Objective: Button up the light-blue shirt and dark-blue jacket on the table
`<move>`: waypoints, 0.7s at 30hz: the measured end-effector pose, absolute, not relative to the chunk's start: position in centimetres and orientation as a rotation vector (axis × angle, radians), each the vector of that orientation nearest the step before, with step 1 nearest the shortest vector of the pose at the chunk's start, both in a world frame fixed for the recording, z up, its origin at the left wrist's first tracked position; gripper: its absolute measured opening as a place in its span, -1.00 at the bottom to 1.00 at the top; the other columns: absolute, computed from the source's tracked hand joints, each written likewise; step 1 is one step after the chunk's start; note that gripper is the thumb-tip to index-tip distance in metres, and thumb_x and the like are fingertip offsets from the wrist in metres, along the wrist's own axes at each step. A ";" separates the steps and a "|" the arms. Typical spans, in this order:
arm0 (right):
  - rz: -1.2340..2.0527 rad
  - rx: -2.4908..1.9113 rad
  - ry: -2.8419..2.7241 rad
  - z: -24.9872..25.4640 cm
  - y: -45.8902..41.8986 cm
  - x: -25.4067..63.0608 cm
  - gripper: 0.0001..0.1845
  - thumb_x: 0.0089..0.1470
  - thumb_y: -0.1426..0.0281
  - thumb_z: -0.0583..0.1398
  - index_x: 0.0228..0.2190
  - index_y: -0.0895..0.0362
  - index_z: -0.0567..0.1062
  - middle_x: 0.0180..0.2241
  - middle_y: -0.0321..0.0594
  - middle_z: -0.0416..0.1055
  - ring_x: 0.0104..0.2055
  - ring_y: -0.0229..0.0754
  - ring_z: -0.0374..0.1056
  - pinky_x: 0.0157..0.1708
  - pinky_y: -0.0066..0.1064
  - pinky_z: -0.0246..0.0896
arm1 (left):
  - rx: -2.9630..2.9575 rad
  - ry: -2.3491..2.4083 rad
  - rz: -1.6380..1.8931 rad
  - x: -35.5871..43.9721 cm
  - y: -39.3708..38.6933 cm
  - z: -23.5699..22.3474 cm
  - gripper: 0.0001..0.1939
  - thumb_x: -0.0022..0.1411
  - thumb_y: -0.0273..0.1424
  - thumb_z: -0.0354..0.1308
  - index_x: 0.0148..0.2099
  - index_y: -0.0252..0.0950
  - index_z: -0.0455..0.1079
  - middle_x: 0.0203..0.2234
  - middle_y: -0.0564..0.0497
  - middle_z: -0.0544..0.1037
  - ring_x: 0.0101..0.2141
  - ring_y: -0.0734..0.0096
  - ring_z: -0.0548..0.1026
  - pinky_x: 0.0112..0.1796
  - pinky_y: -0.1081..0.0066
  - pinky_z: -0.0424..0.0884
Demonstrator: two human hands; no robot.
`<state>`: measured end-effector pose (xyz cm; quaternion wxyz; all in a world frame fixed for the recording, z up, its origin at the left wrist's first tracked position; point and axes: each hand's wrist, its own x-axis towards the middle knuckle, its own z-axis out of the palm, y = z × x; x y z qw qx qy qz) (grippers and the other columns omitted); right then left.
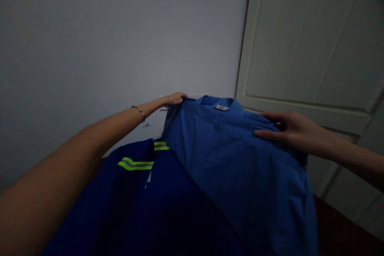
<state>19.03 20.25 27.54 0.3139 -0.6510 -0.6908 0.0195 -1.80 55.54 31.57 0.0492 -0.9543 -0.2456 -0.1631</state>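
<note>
Okay, your left hand (177,98) and right hand (295,130) both pinch the blue shirt (222,148) at its shoulders, beside the dark striped garment (162,196); likely light, soft, floppy, not fragile, so best held at shoulder edges flanking the collar (238,108).

held shirt (222,148) — matt, creased cloth | bracelet (140,110) — glossy metal | smooth wall (126,40)

Shirt (228,156) before wall (120,40) and door (295,40)
</note>
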 end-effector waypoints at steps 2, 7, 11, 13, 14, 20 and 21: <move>0.139 -1.750 -1.766 26.1 20.1 19.9 -0.36 -0.14 0.02 0.17 -0.04 0.05 0.38 -0.15 -0.14 0.44 -0.19 0.04 0.38 -0.19 -0.15 0.33 | -2.897 -0.711 -0.365 1.6 56.4 30.5 -0.58 -0.10 -0.57 -0.10 -0.17 -0.38 0.41 -0.24 -0.04 0.51 -0.23 0.31 0.40 -0.19 0.45 0.27; 0.296 -1.832 -1.648 20.6 20.1 23.7 -0.27 -0.11 0.05 0.15 0.07 0.11 0.25 0.00 -0.08 0.32 -0.02 0.08 0.27 -0.01 -0.10 0.20 | -2.845 -0.670 -0.101 10.1 57.0 25.3 -0.55 -0.05 -0.56 -0.06 -0.08 -0.31 0.38 -0.13 -0.10 0.47 -0.16 0.23 0.41 -0.15 0.37 0.27; 0.301 -1.988 -1.583 15.5 19.7 28.4 -0.32 -0.09 0.13 0.13 0.06 0.15 0.26 0.04 -0.06 0.28 0.04 0.04 0.22 0.07 -0.14 0.10 | -2.813 -0.614 -0.050 16.9 55.6 20.2 -0.61 0.01 -0.55 -0.05 -0.10 -0.27 0.39 -0.13 -0.11 0.47 -0.11 0.20 0.39 -0.06 0.22 0.20; 0.290 -2.081 -1.547 13.1 19.5 30.6 -0.34 -0.08 0.18 0.13 0.05 0.20 0.27 0.04 -0.03 0.28 0.05 0.02 0.21 0.09 -0.17 0.06 | -2.804 -0.593 -0.036 19.7 54.5 17.8 -0.65 0.04 -0.54 -0.03 -0.11 -0.31 0.40 -0.16 -0.16 0.48 -0.12 0.15 0.40 -0.04 0.13 0.16; 0.288 -2.122 -1.529 12.0 19.4 31.5 -0.35 -0.08 0.20 0.13 0.04 0.21 0.28 0.04 -0.02 0.28 0.05 0.01 0.22 0.09 -0.18 0.06 | -2.798 -0.585 -0.029 20.9 54.0 16.6 -0.67 0.05 -0.53 -0.03 -0.12 -0.33 0.41 -0.17 -0.19 0.48 -0.12 0.12 0.39 -0.04 0.10 0.15; 0.253 -2.298 -1.479 7.5 18.6 35.0 -0.39 -0.11 0.32 0.14 0.04 0.23 0.29 0.02 0.00 0.30 0.04 0.00 0.23 0.07 -0.20 0.07 | -2.804 -0.521 -0.067 26.0 51.9 10.8 -0.70 0.12 -0.56 -0.06 -0.14 -0.42 0.43 -0.16 -0.28 0.46 -0.03 0.02 0.28 0.01 0.05 0.03; 0.248 -2.319 -1.483 7.1 18.4 35.4 -0.39 -0.11 0.34 0.14 0.04 0.23 0.29 0.02 0.00 0.30 0.04 0.00 0.23 0.07 -0.20 0.07 | -2.809 -0.518 -0.088 26.7 51.8 10.1 -0.69 0.13 -0.57 -0.08 -0.14 -0.42 0.43 -0.15 -0.28 0.45 0.00 0.02 0.25 0.02 0.04 0.00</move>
